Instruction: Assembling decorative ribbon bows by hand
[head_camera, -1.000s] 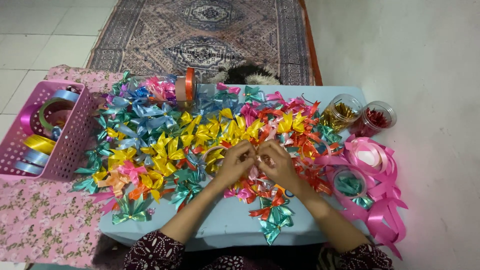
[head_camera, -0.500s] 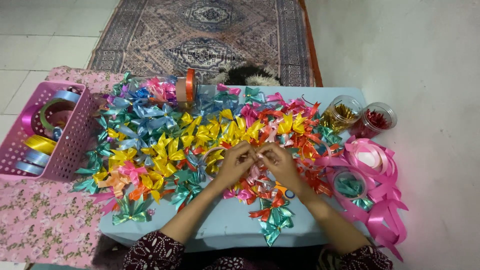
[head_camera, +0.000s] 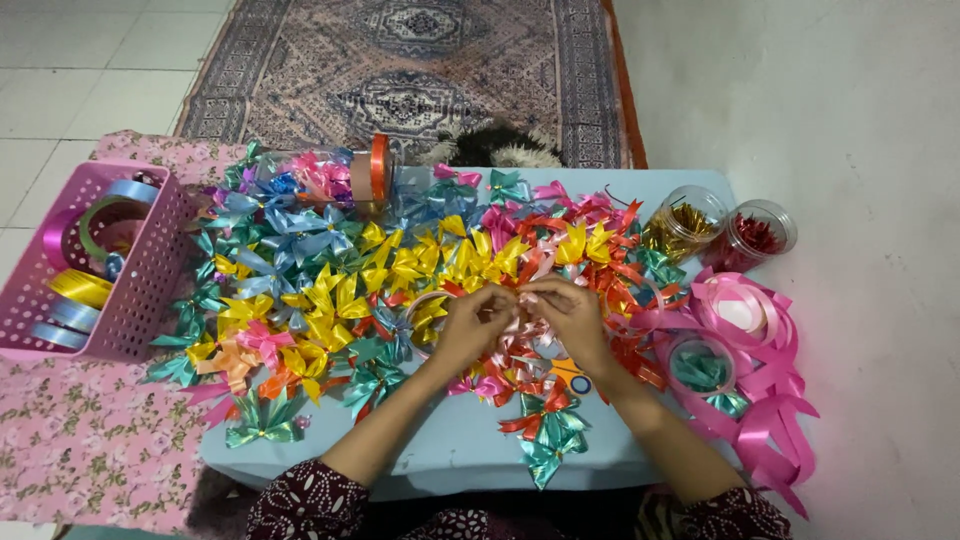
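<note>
Fingertips of both hands meet just above the middle of the frame: the left hand (head_camera: 475, 322) and the right hand (head_camera: 572, 312) are pinched together on a small piece of pale pink satin ribbon (head_camera: 522, 300), which is mostly hidden between them. Both hands are closed on it; how the ribbon is folded cannot be told.

To do this step well, the person would probably keep the pinch tight at the centre of the ribbon so the loops stay even, and hold the work raised over the pile so that no neighbouring bow snags.

Directly beneath the hands lies a heap of glossy ribbon bows (head_camera: 330, 290) in yellow, blue, teal, red and pink, covering most of the low light-blue table (head_camera: 450, 455). At the right of the frame loose pink ribbon coils (head_camera: 760, 330) spill over the table edge, and two clear round plastic jars (head_camera: 720, 225) stand at the upper right. At the left edge sits a pink perforated plastic basket (head_camera: 145, 290) of ribbon rolls.
</note>
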